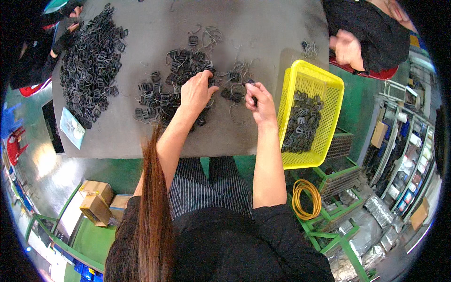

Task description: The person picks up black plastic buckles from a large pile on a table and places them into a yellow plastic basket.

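A loose pile of small black plastic buckles (185, 61) lies on the grey table (141, 23) in front of me. My left hand (195, 94) rests over the right part of this pile, its thumb apart from the fingers and nothing visible in its grasp. To the right, my right hand (261, 102) is closed, with dark bits of a black buckle (250, 82) showing between the fingers. Thin dark stringy scraps (239, 70) and a few buckles lie between my hands. Beside my right hand stands a yellow plastic basket (334, 122) partly filled with black buckles (303, 122).
A large heap of black buckles (94, 61) covers the table's left side, with a pale blue packet (72, 128) at its near edge. Co-workers' hands are at the far left and at the right (347, 49). A coiled orange hose (306, 199) hangs below the basket.
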The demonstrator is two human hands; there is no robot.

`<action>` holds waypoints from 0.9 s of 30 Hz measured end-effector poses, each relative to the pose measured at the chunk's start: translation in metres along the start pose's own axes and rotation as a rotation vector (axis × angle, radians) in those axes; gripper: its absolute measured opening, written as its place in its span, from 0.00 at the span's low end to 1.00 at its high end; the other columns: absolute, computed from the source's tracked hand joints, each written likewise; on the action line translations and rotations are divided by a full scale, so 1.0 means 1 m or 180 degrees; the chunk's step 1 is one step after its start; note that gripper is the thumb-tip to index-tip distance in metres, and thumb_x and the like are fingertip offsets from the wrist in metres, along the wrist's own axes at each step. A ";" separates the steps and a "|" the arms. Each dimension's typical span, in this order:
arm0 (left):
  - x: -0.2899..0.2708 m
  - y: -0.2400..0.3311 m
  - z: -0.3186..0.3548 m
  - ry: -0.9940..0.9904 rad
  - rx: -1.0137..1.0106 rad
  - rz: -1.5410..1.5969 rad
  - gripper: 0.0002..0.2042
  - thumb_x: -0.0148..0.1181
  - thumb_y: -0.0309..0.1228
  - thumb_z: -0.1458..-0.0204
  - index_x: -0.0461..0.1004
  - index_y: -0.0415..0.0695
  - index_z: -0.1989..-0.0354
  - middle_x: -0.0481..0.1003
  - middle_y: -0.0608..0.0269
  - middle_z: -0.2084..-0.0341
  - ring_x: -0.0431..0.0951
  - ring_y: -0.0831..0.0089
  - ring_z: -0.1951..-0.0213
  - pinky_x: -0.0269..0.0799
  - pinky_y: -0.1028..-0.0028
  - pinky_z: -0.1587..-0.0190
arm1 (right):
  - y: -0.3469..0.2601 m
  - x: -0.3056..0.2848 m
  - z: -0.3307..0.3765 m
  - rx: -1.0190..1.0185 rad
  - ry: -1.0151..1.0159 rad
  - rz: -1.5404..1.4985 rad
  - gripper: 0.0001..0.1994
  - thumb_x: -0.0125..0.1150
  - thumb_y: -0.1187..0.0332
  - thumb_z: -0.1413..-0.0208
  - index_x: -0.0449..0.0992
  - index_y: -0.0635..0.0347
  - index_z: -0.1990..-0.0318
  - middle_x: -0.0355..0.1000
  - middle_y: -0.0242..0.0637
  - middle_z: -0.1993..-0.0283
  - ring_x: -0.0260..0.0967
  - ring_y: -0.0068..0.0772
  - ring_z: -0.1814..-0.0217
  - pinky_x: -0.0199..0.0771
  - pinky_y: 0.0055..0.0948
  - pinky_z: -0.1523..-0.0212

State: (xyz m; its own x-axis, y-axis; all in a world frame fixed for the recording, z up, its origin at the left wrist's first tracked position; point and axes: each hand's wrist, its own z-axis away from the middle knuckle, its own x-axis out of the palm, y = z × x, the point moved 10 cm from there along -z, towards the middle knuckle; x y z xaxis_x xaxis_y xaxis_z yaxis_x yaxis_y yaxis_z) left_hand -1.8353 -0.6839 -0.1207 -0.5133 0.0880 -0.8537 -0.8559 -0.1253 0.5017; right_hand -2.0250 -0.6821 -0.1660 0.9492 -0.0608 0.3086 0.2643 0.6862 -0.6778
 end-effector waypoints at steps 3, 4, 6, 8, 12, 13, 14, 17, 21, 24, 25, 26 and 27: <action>0.002 -0.005 0.004 0.0009 -0.0117 0.0043 0.18 0.61 0.37 0.56 0.66 0.46 0.58 0.73 0.56 0.65 0.74 0.57 0.63 0.70 0.63 0.64 | -0.013 0.012 0.019 -0.0049 -0.0395 -0.0938 0.09 0.60 0.62 0.50 0.71 0.55 0.68 0.63 0.24 0.78 0.58 0.17 0.82 0.52 0.14 0.85; 0.000 -0.005 0.003 0.0071 -0.0067 0.0125 0.14 0.59 0.35 0.53 0.67 0.45 0.60 0.73 0.56 0.67 0.74 0.57 0.64 0.70 0.63 0.64 | -0.015 0.012 0.012 -0.0143 -0.0371 -0.0797 0.09 0.59 0.61 0.49 0.71 0.55 0.68 0.63 0.25 0.77 0.59 0.17 0.82 0.52 0.14 0.86; -0.002 -0.003 0.000 0.0169 0.0072 0.0098 0.10 0.57 0.34 0.52 0.68 0.45 0.63 0.73 0.57 0.68 0.74 0.57 0.65 0.70 0.63 0.65 | -0.020 0.009 -0.004 -0.0251 -0.0077 0.0115 0.09 0.57 0.60 0.46 0.72 0.55 0.67 0.64 0.24 0.78 0.60 0.16 0.81 0.50 0.15 0.87; -0.009 -0.003 -0.005 0.0328 0.0236 0.0119 0.05 0.54 0.33 0.50 0.71 0.46 0.68 0.72 0.59 0.71 0.74 0.58 0.67 0.70 0.64 0.66 | -0.030 0.015 -0.027 -0.0433 0.0021 0.1762 0.12 0.57 0.60 0.48 0.71 0.59 0.66 0.69 0.30 0.77 0.66 0.21 0.78 0.60 0.21 0.84; -0.039 -0.021 -0.004 0.0940 0.0289 0.0294 0.07 0.56 0.34 0.50 0.73 0.47 0.66 0.72 0.60 0.74 0.74 0.61 0.70 0.69 0.67 0.69 | -0.056 0.062 -0.031 -0.1496 0.0243 0.5009 0.13 0.57 0.60 0.49 0.69 0.61 0.62 0.74 0.44 0.70 0.74 0.43 0.68 0.72 0.38 0.70; -0.039 -0.026 -0.003 0.0920 0.0127 0.0366 0.07 0.57 0.35 0.51 0.73 0.47 0.66 0.71 0.61 0.75 0.73 0.62 0.71 0.69 0.68 0.69 | -0.050 0.063 -0.035 -0.1350 0.0199 0.5147 0.13 0.57 0.60 0.49 0.69 0.60 0.62 0.74 0.45 0.69 0.73 0.45 0.66 0.71 0.41 0.67; -0.046 -0.026 -0.001 0.0905 -0.0037 0.0437 0.08 0.57 0.35 0.51 0.73 0.47 0.65 0.71 0.61 0.75 0.73 0.63 0.73 0.68 0.68 0.70 | -0.046 0.064 -0.040 -0.1207 0.0152 0.5285 0.13 0.57 0.60 0.49 0.69 0.59 0.61 0.74 0.46 0.68 0.73 0.48 0.64 0.71 0.43 0.65; -0.045 -0.025 0.008 0.0912 -0.0213 0.0509 0.10 0.60 0.36 0.53 0.72 0.47 0.64 0.71 0.62 0.78 0.71 0.67 0.76 0.67 0.70 0.71 | -0.044 0.063 -0.039 -0.1255 0.0060 0.5273 0.13 0.57 0.61 0.49 0.69 0.59 0.61 0.74 0.45 0.69 0.73 0.47 0.66 0.71 0.42 0.65; -0.035 -0.015 0.010 0.0932 -0.0159 0.0492 0.12 0.61 0.37 0.54 0.73 0.47 0.63 0.71 0.63 0.76 0.71 0.69 0.76 0.68 0.71 0.71 | -0.033 0.034 -0.035 -0.0184 -0.0189 0.3272 0.12 0.57 0.64 0.50 0.69 0.60 0.62 0.74 0.41 0.74 0.73 0.38 0.74 0.70 0.35 0.69; -0.021 -0.002 0.002 0.0790 -0.0189 0.0463 0.14 0.62 0.39 0.55 0.72 0.46 0.63 0.74 0.62 0.72 0.74 0.67 0.73 0.69 0.70 0.69 | -0.027 0.016 -0.026 0.0149 -0.0158 0.2224 0.08 0.54 0.66 0.47 0.67 0.59 0.62 0.69 0.35 0.82 0.62 0.24 0.87 0.60 0.25 0.85; -0.016 0.003 -0.001 0.0758 -0.0157 0.0329 0.14 0.61 0.39 0.55 0.71 0.46 0.63 0.74 0.61 0.70 0.74 0.65 0.71 0.69 0.69 0.68 | -0.025 0.014 -0.018 0.0382 -0.0207 0.1748 0.08 0.53 0.67 0.46 0.67 0.59 0.62 0.67 0.34 0.83 0.60 0.23 0.88 0.58 0.23 0.87; -0.010 0.006 -0.005 0.0725 -0.0132 0.0186 0.14 0.61 0.39 0.55 0.70 0.46 0.62 0.74 0.61 0.69 0.75 0.64 0.69 0.70 0.67 0.67 | -0.032 0.013 -0.009 0.0298 -0.0140 0.1441 0.06 0.51 0.67 0.44 0.65 0.58 0.62 0.65 0.31 0.84 0.56 0.19 0.90 0.51 0.19 0.91; -0.004 0.009 -0.008 0.0687 -0.0099 0.0045 0.14 0.60 0.39 0.55 0.69 0.46 0.62 0.74 0.61 0.68 0.75 0.62 0.67 0.70 0.66 0.66 | -0.042 0.005 -0.004 0.0064 0.0053 0.1395 0.06 0.52 0.68 0.44 0.65 0.58 0.62 0.65 0.31 0.84 0.56 0.20 0.90 0.51 0.20 0.90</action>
State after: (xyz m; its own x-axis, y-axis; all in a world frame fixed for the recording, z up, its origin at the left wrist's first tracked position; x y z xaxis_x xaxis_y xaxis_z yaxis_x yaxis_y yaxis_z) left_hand -1.8401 -0.6932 -0.1137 -0.4969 -0.1272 -0.8584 -0.8447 -0.1558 0.5120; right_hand -2.0302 -0.7137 -0.1389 0.9736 0.2277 -0.0162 -0.1673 0.6636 -0.7291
